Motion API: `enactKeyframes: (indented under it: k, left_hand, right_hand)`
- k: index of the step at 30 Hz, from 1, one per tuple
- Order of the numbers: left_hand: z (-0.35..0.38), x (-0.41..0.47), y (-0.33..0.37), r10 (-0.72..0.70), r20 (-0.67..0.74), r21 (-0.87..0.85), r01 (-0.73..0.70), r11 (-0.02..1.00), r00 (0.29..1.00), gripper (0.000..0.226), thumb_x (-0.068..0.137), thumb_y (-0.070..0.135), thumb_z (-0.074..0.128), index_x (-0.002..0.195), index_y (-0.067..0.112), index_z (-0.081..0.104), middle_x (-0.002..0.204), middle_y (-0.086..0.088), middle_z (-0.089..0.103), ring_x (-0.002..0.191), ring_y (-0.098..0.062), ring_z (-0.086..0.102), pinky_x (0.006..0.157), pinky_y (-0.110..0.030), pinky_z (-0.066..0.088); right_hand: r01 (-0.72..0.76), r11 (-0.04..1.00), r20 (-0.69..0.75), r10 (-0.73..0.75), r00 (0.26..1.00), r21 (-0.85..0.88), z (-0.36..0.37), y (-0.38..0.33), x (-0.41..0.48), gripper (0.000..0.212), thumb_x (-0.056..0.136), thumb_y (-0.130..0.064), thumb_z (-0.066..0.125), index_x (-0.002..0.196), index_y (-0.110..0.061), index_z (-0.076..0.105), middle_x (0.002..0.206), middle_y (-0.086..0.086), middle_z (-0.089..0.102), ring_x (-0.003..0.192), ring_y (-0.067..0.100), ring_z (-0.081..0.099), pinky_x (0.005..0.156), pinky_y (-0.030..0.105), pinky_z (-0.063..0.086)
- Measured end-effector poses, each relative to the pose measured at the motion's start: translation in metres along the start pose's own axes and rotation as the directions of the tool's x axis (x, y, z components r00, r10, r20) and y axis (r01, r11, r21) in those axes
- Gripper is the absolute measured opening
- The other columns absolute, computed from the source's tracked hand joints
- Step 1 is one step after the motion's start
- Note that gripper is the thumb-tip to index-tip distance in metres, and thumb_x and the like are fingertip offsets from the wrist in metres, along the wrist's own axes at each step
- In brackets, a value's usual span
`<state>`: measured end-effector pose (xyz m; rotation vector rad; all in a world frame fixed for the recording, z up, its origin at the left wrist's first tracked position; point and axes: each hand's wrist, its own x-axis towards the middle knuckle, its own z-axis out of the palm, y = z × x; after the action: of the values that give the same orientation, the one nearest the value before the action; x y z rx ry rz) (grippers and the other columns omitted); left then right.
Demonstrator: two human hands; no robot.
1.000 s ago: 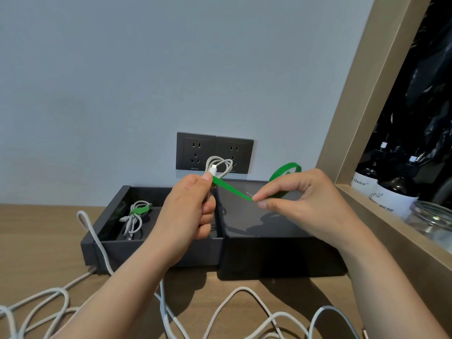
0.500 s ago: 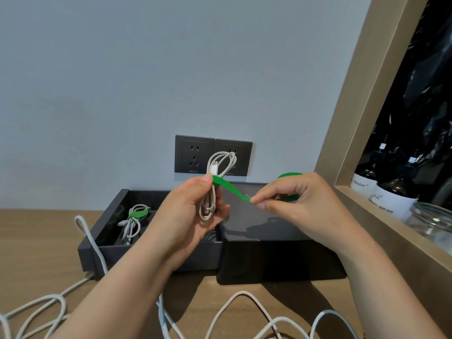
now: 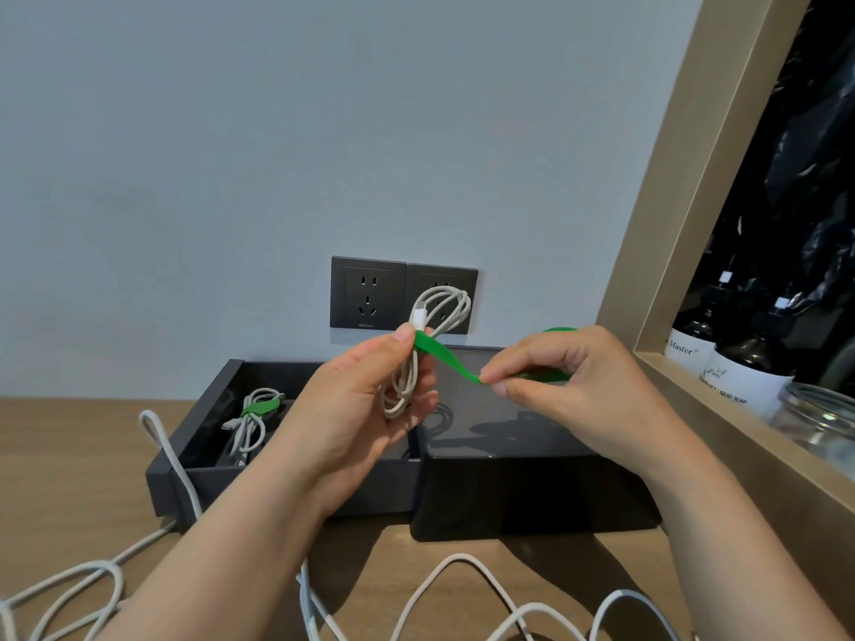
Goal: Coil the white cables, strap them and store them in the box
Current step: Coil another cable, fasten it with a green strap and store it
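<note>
Nearest the viewer, loose white cables (image 3: pixel 455 558) lie in open loops across the wooden tabletop (image 3: pixel 69 455); one strand rises over the front left corner of the dark grey open rectangular box (image 3: pixel 287 488). Above the box, the left hand (image 3: pixel 356 409) grasps a small coiled white braided cable (image 3: pixel 398 395), fingers curled round the lower part of the coil, with the thumb pressing one end of a flat green strap (image 3: pixel 444 358) against the bundle just below its white connector. The right hand (image 3: pixel 569 386) pinches the same strap between thumb and forefinger; the strap runs taut and slightly downward between the two hands, and its remainder curves behind the right hand. Inside the left part of the box lies a second white cable coil bound with a green strap (image 3: pixel 252 423). A glossy black rectangular lid or second box (image 3: pixel 532 492) sits touching the box on its right side. On the wall behind, two dark grey socket plates (image 3: pixel 368 293) are mounted side by side. At far right, a tan-framed recessed shelf (image 3: pixel 721 409) holds dark bottles with white labels (image 3: pixel 740 377) and a clear glass jar (image 3: pixel 819 414).
</note>
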<state>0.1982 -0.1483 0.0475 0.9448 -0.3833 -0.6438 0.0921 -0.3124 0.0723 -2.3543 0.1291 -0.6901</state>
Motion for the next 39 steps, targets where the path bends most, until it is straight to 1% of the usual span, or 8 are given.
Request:
enactKeyframes:
  k: [5,11,17,23,28,33,36,39]
  left_hand:
    - [0.001,0.0,0.001,-0.008,0.007,-0.09,0.009,0.996,1.0,0.019,0.081,0.022,0.064,0.088,0.005,0.069,0.076,-0.008,0.063,0.065,-0.013,0.062,0.084,-0.039,0.057]
    - [0.002,0.0,-0.001,-0.043,-0.011,-0.012,0.043,0.999,0.999,0.022,0.077,0.031,0.066,0.084,0.011,0.069,0.076,-0.006,0.066,0.073,-0.015,0.066,0.092,-0.044,0.053]
    - [0.004,-0.002,-0.002,-0.223,0.085,-0.274,0.238,0.932,0.971,0.023,0.072,0.027,0.069,0.075,0.004,0.07,0.07,-0.009,0.066,0.062,-0.016,0.068,0.073,-0.039,0.058]
    - [0.007,-0.006,0.002,-0.166,0.098,-0.308,0.189,0.933,0.981,0.023,0.067,0.012,0.07,0.087,0.002,0.066,0.074,-0.011,0.066,0.066,-0.017,0.068,0.072,-0.041,0.06]
    - [0.007,-0.004,0.002,-0.155,0.059,-0.212,0.165,0.963,0.986,0.026,0.074,0.013,0.066,0.096,0.001,0.065,0.075,-0.011,0.067,0.067,-0.018,0.069,0.076,-0.042,0.058]
    - [0.008,-0.007,0.005,-0.19,0.078,-0.233,0.203,0.951,0.979,0.026,0.098,0.015,0.044,0.105,-0.004,0.061,0.073,-0.011,0.065,0.068,-0.02,0.067,0.082,-0.047,0.055]
    - [0.008,-0.008,0.007,-0.212,0.093,-0.283,0.23,0.931,0.973,0.03,0.099,0.015,0.041,0.097,-0.005,0.064,0.071,-0.01,0.058,0.066,-0.019,0.061,0.086,-0.047,0.055]
    - [0.009,-0.01,0.007,-0.228,0.125,-0.326,0.257,0.91,0.966,0.032,0.095,0.018,0.046,0.099,-0.008,0.064,0.067,-0.008,0.053,0.062,-0.017,0.055,0.078,-0.044,0.057]
  right_hand:
    - [-0.007,1.0,0.005,0.007,1.0,0.023,-0.001,0.0,-0.001,0.017,0.084,-0.014,0.074,0.082,-0.03,0.08,0.083,-0.014,0.074,0.085,0.006,0.067,0.07,0.019,0.054]
    - [-0.002,0.999,-0.014,0.002,1.0,0.032,-0.001,-0.001,0.0,0.017,0.083,-0.014,0.074,0.082,-0.03,0.08,0.084,-0.015,0.074,0.086,0.005,0.067,0.07,0.018,0.055]
    - [0.034,0.999,-0.064,-0.034,0.997,0.006,-0.001,-0.004,-0.001,0.017,0.082,-0.014,0.075,0.081,-0.03,0.08,0.083,-0.016,0.074,0.088,0.005,0.067,0.074,0.02,0.057]
    - [0.042,0.999,-0.096,-0.038,0.995,0.035,-0.002,-0.004,0.0,0.018,0.081,-0.012,0.076,0.079,-0.029,0.08,0.082,-0.013,0.074,0.085,0.007,0.068,0.076,0.024,0.057]
    - [0.03,0.999,-0.117,-0.032,0.993,-0.018,-0.001,-0.004,0.0,0.018,0.083,-0.015,0.075,0.078,-0.033,0.078,0.082,-0.017,0.073,0.086,0.001,0.066,0.071,0.009,0.049]
    - [0.045,0.995,-0.094,-0.054,0.994,-0.093,0.001,-0.006,0.0,0.019,0.084,-0.015,0.073,0.079,-0.033,0.076,0.083,-0.012,0.071,0.086,0.002,0.064,0.073,0.012,0.051]
    - [0.047,0.993,-0.096,-0.057,0.994,-0.107,0.002,-0.007,-0.001,0.017,0.085,-0.016,0.073,0.081,-0.032,0.077,0.082,-0.012,0.07,0.085,0.002,0.064,0.073,0.012,0.051]
    - [0.063,0.991,-0.105,-0.075,0.992,-0.115,0.001,-0.008,-0.001,0.017,0.084,-0.015,0.073,0.08,-0.032,0.076,0.079,-0.013,0.07,0.083,0.001,0.063,0.069,0.009,0.048]
